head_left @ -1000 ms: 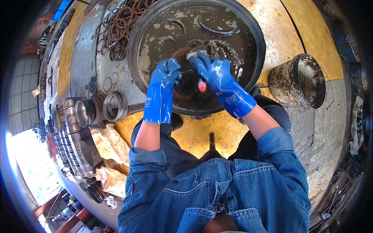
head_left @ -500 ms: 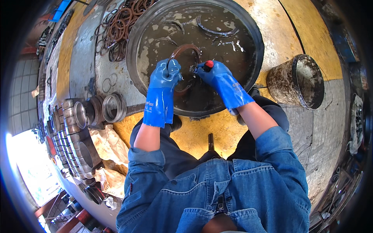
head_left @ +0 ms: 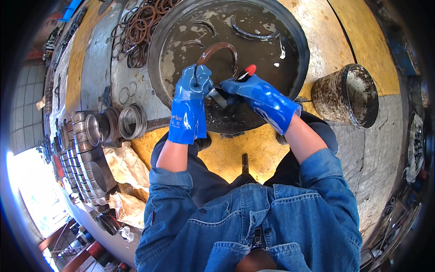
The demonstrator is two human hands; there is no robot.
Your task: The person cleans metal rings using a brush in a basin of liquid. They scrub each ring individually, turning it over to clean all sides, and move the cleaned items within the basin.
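Observation:
Both my hands wear blue rubber gloves and work above a wide round basin [head_left: 159, 50] of murky dark liquid. My left hand [head_left: 194, 83] is closed around the near left part of a brown ring [head_left: 221, 46], whose far arc stands out over the liquid. My right hand [head_left: 247, 90] grips a tool with a red-and-black handle [head_left: 250, 70]. A flat grey metal piece [head_left: 218, 98] shows between the two hands, close to the ring's near side; its exact kind is unclear. The near part of the ring is hidden by my left glove.
Curved ring pieces [head_left: 253, 36] lie in the basin's liquid. A heap of brown rings [head_left: 140, 29] sits beyond its left rim. Metal rings [head_left: 132, 122] and stacked cylinders [head_left: 86, 158] stand at left near brown paper [head_left: 129, 165]. A stained bucket [head_left: 328, 93] tips sideways at right.
My right hand has tilted and drawn slightly down and left, bringing the flat metal piece into view by my left hand. The ring has shifted a little farther over the basin.

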